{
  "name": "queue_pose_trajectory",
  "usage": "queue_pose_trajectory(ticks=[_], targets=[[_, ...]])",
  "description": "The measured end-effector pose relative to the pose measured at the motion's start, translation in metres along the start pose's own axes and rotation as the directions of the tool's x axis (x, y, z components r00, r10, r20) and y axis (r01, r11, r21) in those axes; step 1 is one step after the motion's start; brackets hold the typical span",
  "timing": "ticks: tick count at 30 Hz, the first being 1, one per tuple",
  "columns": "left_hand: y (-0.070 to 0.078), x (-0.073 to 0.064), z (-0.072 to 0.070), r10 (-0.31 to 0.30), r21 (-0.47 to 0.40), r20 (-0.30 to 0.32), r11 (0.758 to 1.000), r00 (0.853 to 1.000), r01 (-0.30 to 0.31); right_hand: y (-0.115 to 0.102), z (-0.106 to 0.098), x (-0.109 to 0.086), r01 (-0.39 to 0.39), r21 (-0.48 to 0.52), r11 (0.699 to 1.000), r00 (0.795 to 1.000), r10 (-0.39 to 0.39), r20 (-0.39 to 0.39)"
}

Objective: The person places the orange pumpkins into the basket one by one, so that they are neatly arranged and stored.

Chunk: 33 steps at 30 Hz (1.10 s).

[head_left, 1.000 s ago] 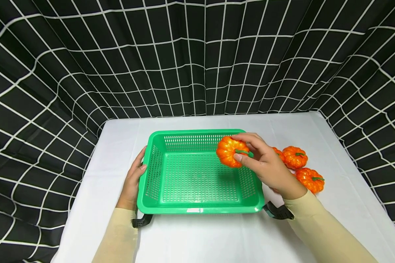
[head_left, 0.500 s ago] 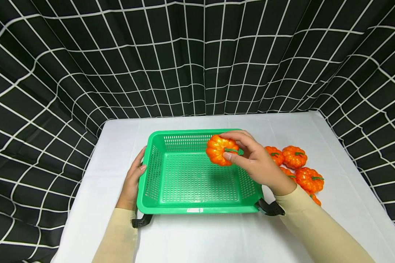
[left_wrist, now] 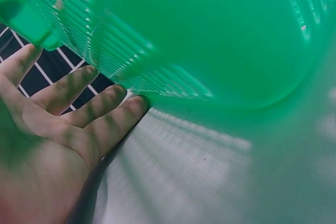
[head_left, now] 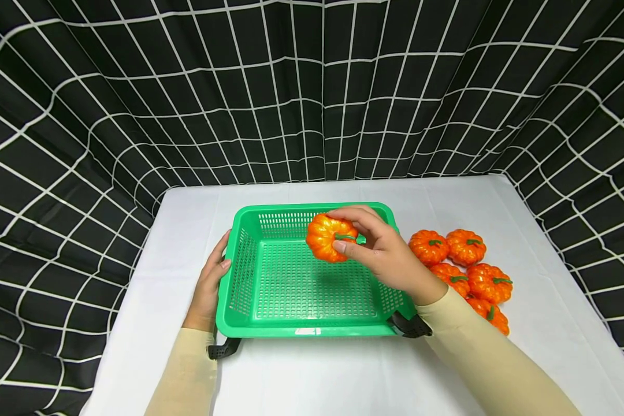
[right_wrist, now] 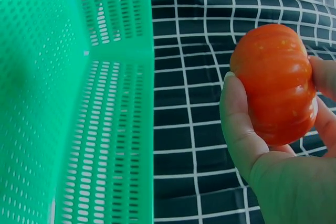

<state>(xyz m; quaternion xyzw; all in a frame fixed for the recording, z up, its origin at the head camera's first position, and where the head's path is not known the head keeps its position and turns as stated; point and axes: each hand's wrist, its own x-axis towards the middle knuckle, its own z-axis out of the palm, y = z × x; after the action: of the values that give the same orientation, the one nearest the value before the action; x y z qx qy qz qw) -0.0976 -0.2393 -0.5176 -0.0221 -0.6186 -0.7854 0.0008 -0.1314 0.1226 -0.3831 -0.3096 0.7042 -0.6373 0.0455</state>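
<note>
In the head view, my right hand (head_left: 382, 248) pinches a small orange toy pumpkin (head_left: 326, 238) with a green stem, thumb in front and fingers behind. It is held over the green plastic basket (head_left: 312, 332). The right wrist view shows the same pumpkin (right_wrist: 275, 85) between thumb and fingers, with the basket wall to its left. My left hand (head_left: 208, 286) rests against the basket's left side. In the left wrist view, the fingers of the left hand (left_wrist: 68, 114) are extended, their tips at the slotted outer wall of the basket (left_wrist: 184, 35).
Several more orange pumpkins (head_left: 490, 283) lie clustered on the white tablecloth (head_left: 541, 323), right of the basket. Black cloth with a white grid (head_left: 312, 115) hangs behind and at both sides. Black wrist straps (head_left: 411, 325) sit under both wrists.
My right hand has carried the pumpkin leftward, further over the basket. More of the pumpkins on the right now show from behind the arm. The left hand and basket stay where they were.
</note>
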Motion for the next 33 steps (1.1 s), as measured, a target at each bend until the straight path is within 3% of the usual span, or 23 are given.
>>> queue_pose_trajectory(ticks=[6,17,33], targets=[[0.0,0.0,0.001,-0.008,-0.006,-0.014,1.0,1.0,0.008,0.003,0.011,0.008,0.024,-0.004,1.0,1.0,-0.024,0.02],[-0.003,0.0,-0.001,0.005,-0.016,-0.002,1.0,1.0,-0.005,0.011,0.025,0.021,0.001,-0.041,0.999,0.999,0.001,0.047],[-0.003,0.001,0.0,0.001,-0.01,-0.007,1.0,1.0,-0.001,0.011,0.049,0.048,-0.029,0.021,0.999,0.997,0.027,0.07]])
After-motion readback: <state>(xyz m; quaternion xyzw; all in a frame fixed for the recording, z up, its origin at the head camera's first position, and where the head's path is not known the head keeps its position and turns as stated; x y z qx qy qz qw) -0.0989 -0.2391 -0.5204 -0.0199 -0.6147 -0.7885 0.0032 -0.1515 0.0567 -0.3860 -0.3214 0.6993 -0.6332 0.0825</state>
